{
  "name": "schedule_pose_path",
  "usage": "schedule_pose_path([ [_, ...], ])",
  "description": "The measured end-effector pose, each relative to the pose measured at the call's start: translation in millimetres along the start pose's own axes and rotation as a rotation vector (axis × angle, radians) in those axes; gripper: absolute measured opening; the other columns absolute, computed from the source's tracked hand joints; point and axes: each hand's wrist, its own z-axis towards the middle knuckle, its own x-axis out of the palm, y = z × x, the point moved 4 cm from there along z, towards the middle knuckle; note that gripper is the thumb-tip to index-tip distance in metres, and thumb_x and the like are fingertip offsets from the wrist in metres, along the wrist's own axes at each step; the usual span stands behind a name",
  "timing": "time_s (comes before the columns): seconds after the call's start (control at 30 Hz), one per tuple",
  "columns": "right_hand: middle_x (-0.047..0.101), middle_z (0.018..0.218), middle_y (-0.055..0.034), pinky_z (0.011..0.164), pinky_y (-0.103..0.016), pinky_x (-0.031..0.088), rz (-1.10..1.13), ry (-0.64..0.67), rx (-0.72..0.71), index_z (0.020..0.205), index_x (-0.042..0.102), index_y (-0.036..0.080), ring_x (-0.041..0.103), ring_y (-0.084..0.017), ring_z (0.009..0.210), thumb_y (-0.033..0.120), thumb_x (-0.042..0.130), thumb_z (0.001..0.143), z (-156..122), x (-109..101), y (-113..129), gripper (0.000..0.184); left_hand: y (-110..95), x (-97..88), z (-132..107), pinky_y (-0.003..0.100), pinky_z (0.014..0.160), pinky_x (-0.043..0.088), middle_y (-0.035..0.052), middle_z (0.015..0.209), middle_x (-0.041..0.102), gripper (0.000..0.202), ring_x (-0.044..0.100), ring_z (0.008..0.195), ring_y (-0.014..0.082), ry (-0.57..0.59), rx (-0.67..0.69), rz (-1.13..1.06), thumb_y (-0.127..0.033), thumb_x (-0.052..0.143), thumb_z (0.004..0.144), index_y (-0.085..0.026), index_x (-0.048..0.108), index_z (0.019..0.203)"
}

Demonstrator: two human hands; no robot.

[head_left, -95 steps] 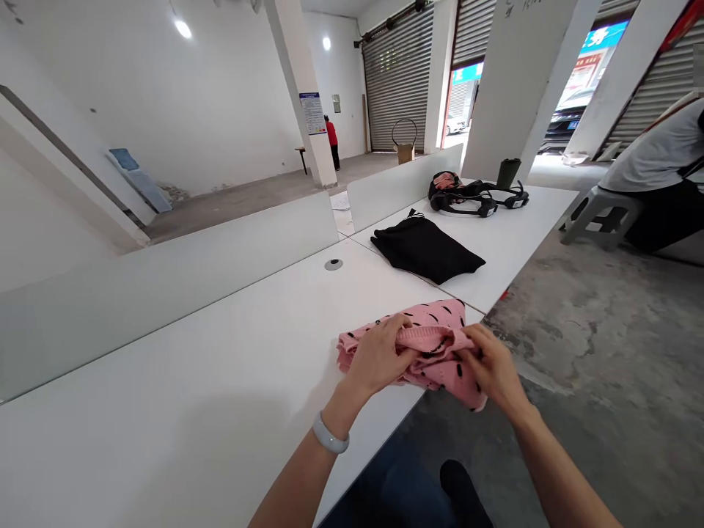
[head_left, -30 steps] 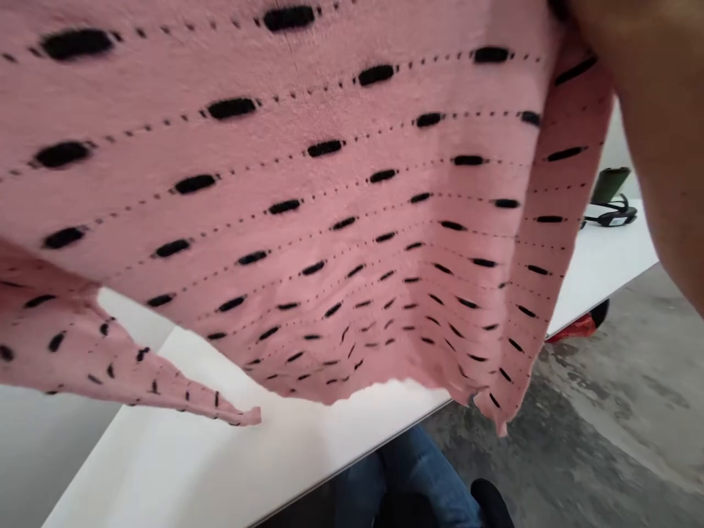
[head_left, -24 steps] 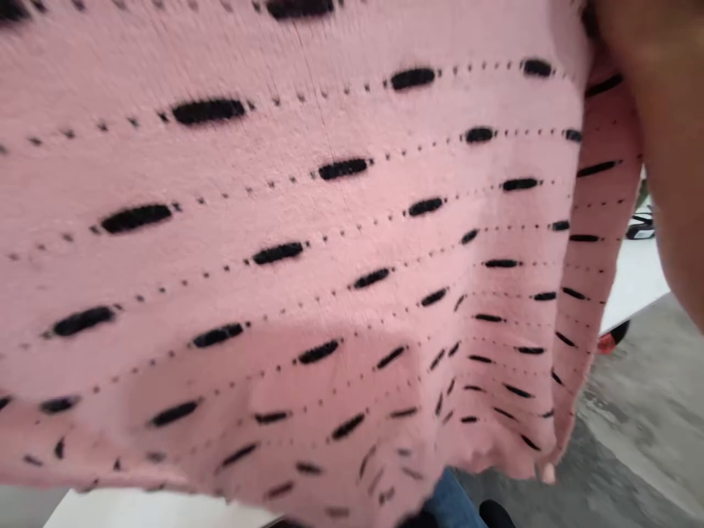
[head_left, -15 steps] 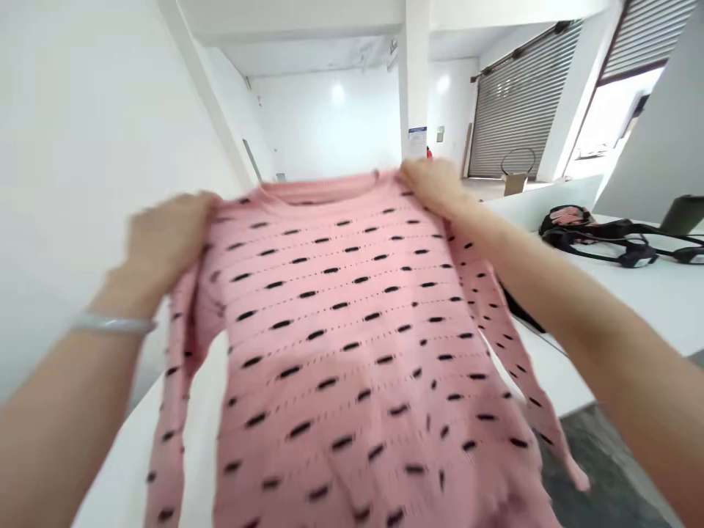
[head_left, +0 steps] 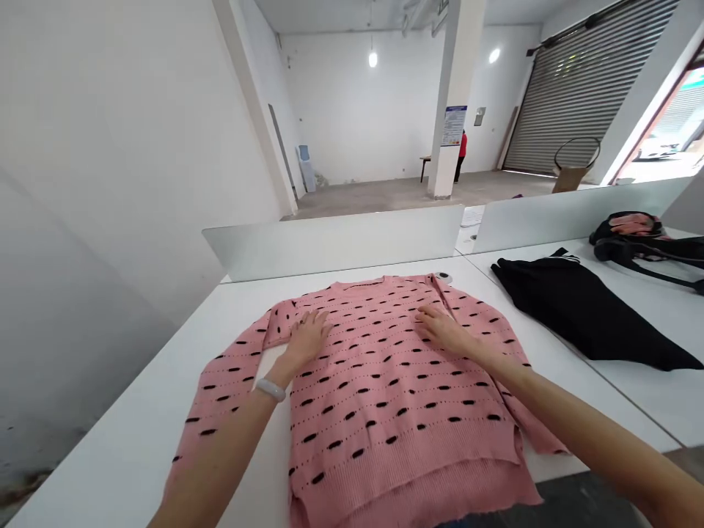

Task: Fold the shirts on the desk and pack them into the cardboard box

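A pink knit sweater [head_left: 379,381] with black dashes lies spread on the white table [head_left: 253,447], its neckline toward the far side and its ribbed hem at the near edge. My left hand [head_left: 309,337] rests flat on the upper left of its front, fingers apart. On the upper right of the chest lies my right hand [head_left: 440,330], fingers stretched out. Neither hand grips the fabric. The left sleeve reaches out to the left, partly hidden by my forearm; the right sleeve runs down the right side, partly under my other arm.
Right of the sweater lies a folded black garment [head_left: 588,308]. Farther right are black straps or headgear [head_left: 649,253] with pink cloth. A low frosted divider [head_left: 341,246] runs along the table's back. Beyond it, a person in red [head_left: 463,150] stands partly behind a pillar [head_left: 448,158].
The sweater, held up by its shoulders before, now lies on the table. Both hands have let go of the shoulders and rest on its front. The view has tilted and shifted.
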Motion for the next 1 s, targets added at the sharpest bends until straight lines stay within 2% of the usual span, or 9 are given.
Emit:
schedule_pose_path([
  [0.07, 0.049, 0.139, -0.0123, 0.105, -0.048, 0.039, -0.038, -0.027, 0.015, 0.127, 0.056, 0.021, 0.045, -0.028, 0.127, 0.046, 0.028, 0.099, -7, 13, 0, 0.047, 1, 17.8, 2, 0.062, 0.106, 0.028, 0.0155, 0.154, 0.031, 0.058, 0.025, 0.141, 0.0367, 0.026, -0.063, 0.027, -0.048, 0.021, 0.097, -0.022, 0.033, 0.148],
  [0.13, 0.044, 0.145, -0.0098, 0.11, -0.054, 0.03, -0.085, -0.014, 0.033, 0.134, 0.052, 0.025, 0.037, -0.031, 0.135, 0.053, 0.027, 0.097, -6, 24, -3, 0.053, 5, 29.5, 10, 0.067, 0.106, 0.02, 0.0155, 0.156, 0.026, 0.062, 0.021, 0.143, 0.0397, 0.034, -0.088, 0.055, -0.055, 0.023, 0.096, -0.025, 0.031, 0.149],
  [0.3, 0.037, 0.152, -0.005, 0.114, -0.054, 0.022, -0.104, 0.036, 0.133, 0.144, 0.043, 0.031, 0.027, -0.031, 0.142, 0.062, 0.021, 0.094, 17, 45, -21, 0.063, 22, 39.8, 47, 0.066, 0.109, 0.014, 0.0135, 0.159, 0.021, 0.067, 0.018, 0.144, 0.0383, 0.027, -0.058, 0.066, -0.062, 0.02, 0.094, -0.027, 0.028, 0.151],
  [0.4, 0.033, 0.154, -0.0044, 0.116, -0.054, 0.019, -0.106, 0.042, 0.174, 0.145, 0.041, 0.03, 0.025, -0.03, 0.143, 0.062, 0.018, 0.095, 36, 51, -32, 0.064, 29, 40.3, 69, 0.065, 0.109, 0.014, 0.013, 0.159, 0.022, 0.07, 0.019, 0.144, 0.0383, 0.02, -0.069, 0.068, -0.064, 0.017, 0.093, -0.027, 0.029, 0.151],
  [0.5, 0.03, 0.155, -0.0039, 0.117, -0.052, 0.018, -0.091, 0.06, 0.194, 0.146, 0.04, 0.028, 0.023, -0.029, 0.144, 0.062, 0.017, 0.095, 48, 54, -37, 0.066, 30, 39.8, 80, 0.064, 0.11, 0.015, 0.0129, 0.158, 0.023, 0.069, 0.021, 0.144, 0.0365, -0.002, -0.077, 0.071, -0.063, 0.015, 0.093, -0.027, 0.03, 0.15],
  [0.63, 0.027, 0.157, -0.0043, 0.118, -0.051, 0.017, -0.063, 0.079, 0.209, 0.148, 0.037, 0.026, 0.019, -0.029, 0.145, 0.063, 0.015, 0.095, 44, 55, -36, 0.069, 29, 39.1, 75, 0.061, 0.111, 0.014, 0.0107, 0.158, 0.024, 0.066, 0.021, 0.145, 0.0333, -0.016, -0.058, 0.084, -0.059, 0.013, 0.095, -0.026, 0.031, 0.15],
  [0.83, 0.024, 0.158, -0.0035, 0.118, -0.052, 0.015, -0.042, 0.097, 0.213, 0.149, 0.035, 0.026, 0.016, -0.028, 0.146, 0.065, 0.015, 0.094, 11, 51, -21, 0.07, 31, 38.9, 53, 0.06, 0.112, 0.015, 0.0085, 0.158, 0.024, 0.06, 0.021, 0.145, 0.0311, 0.002, 0.018, 0.119, -0.052, 0.018, 0.097, -0.028, 0.028, 0.151],
  [0.9, 0.027, 0.156, -0.0051, 0.118, -0.052, 0.016, -0.024, 0.103, 0.199, 0.148, 0.037, 0.024, 0.019, -0.028, 0.146, 0.064, 0.017, 0.094, 2, 44, -14, 0.07, 29, 35.7, 44, 0.061, 0.112, 0.014, 0.0089, 0.158, 0.024, 0.058, 0.02, 0.145, 0.0311, 0.003, 0.031, 0.127, -0.049, 0.019, 0.098, -0.027, 0.028, 0.151],
  [1.0, 0.04, 0.15, -0.0089, 0.118, -0.05, 0.021, 0.022, 0.059, 0.157, 0.142, 0.046, 0.019, 0.032, -0.027, 0.141, 0.059, 0.022, 0.096, -13, 23, -9, 0.065, 18, 26.1, 21, 0.065, 0.111, 0.013, 0.0102, 0.157, 0.026, 0.059, 0.017, 0.146, 0.0324, -0.029, 0.034, 0.131, -0.047, 0.02, 0.099, -0.023, 0.026, 0.152],
])
